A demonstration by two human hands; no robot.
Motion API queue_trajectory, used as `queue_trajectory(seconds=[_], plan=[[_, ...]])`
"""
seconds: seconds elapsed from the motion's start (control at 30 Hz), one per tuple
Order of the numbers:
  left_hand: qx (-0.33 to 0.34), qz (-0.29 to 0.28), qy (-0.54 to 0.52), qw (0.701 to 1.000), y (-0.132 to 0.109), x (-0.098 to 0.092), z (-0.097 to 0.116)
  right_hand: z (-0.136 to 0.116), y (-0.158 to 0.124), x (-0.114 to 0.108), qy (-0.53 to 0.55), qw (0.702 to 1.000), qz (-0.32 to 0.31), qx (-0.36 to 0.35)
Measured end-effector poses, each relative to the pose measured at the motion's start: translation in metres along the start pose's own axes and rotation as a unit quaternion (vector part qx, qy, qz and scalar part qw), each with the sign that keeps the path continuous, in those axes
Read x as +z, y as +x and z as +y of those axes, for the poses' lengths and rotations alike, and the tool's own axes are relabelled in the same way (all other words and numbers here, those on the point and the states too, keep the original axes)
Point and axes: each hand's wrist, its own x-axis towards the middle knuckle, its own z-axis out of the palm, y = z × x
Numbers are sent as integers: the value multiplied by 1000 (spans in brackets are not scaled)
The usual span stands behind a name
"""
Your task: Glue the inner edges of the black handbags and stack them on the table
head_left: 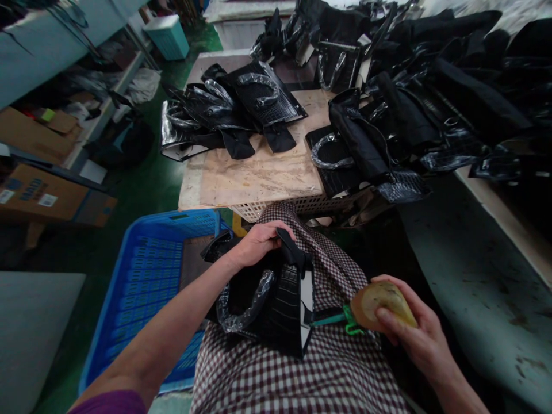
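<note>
On my lap, over a checked apron, lies a black crocodile-patterned handbag with plastic-wrapped handles. My left hand is closed on the black fabric at its upper edge. A white inner face shows along the bag's right side. In my right hand is a stained yellowish squeeze bottle, gripped between thumb and fingers. Its thin green nozzle points left, with the tip at the bag's white edge. A bright green piece is tied around the nozzle's base.
Several similar black bags lie on the wooden board ahead, with a large heap at the right. A blue plastic crate stands at my left. Cardboard boxes sit farther left, and a teal bin stands behind.
</note>
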Motion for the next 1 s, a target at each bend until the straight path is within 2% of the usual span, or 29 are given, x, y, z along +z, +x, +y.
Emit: queue_trajectory(seconds=[0.13, 0.3, 0.5, 0.77, 1.0], plan=[[-1, 2, 3, 1000, 0, 0, -1, 8, 2, 2, 38, 999, 13, 10], [-4, 2, 6, 1000, 0, 0, -1, 15, 14, 5, 26, 997, 57, -35], [-7, -5, 3, 1000, 0, 1, -1, 11, 28, 12, -6, 990, 101, -97], [-6, -6, 6, 1000, 0, 1, -1, 6, 40, 13, -3, 992, 77, -104], [0, -8, 7, 1000, 0, 3, -4, 0, 41, 0, -54, 993, 30, -105]])
